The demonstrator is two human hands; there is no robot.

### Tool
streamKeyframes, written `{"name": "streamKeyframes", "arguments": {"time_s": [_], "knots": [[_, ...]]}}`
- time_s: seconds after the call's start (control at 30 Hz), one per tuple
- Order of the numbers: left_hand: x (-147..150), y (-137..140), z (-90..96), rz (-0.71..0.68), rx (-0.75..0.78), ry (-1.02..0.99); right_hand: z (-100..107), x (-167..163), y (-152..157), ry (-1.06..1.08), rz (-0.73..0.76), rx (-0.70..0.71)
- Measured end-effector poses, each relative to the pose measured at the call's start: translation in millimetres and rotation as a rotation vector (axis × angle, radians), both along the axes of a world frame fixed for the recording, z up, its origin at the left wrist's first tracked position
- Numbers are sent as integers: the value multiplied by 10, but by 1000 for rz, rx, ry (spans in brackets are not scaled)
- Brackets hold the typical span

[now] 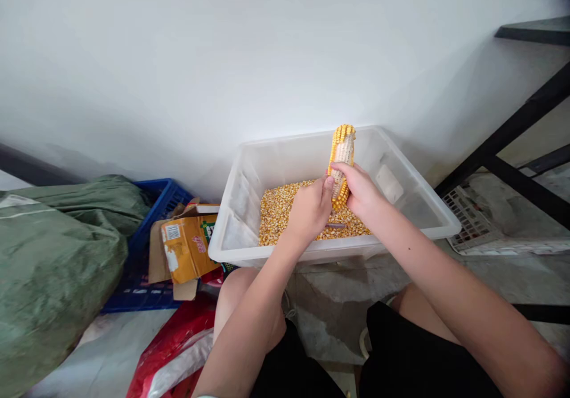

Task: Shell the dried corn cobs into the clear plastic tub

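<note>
A partly stripped corn cob (344,147) stands almost upright above a translucent plastic bin. Yellow kernels cover its top, left side and lower end, while a pale bare strip runs down the face toward me. My right hand (360,189) wraps the lower part from the right, thumb across the front. On the left, my left hand (312,205) is closed, its thumb and curled fingers against the lower left side of the cob. Loose corn kernels (278,208) spread over the bin floor. A thin grey metal bar (335,226) shows just below my left hand; whether it is held or lying there I cannot tell.
The bin's front rim (258,258) is close to my knees. Left of it are an opened cardboard box (187,249), a blue crate (145,249) and a green sack (57,267). A dark metal frame (525,113) and a white basket (476,226) stand to the right, a wall (267,47) behind.
</note>
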State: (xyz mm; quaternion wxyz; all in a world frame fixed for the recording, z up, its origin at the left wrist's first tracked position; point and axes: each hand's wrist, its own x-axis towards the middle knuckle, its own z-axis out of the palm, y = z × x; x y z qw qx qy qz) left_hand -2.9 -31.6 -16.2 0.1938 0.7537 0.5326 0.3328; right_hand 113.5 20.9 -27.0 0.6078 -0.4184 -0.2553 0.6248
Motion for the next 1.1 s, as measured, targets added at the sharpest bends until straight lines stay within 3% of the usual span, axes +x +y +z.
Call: {"name": "streamKeyframes", "arguments": {"time_s": [0.57,0.87,1.1], "knots": [[-17,24,-2,-81,-107,-104,5,3,-6,-3,-26,-43],[-28,44,-24,-60,-135,-171,14,-10,-11,-70,-48,19],[-27,14,10,-67,-82,-67,17,-44,-45,-34,-17,130]]}}
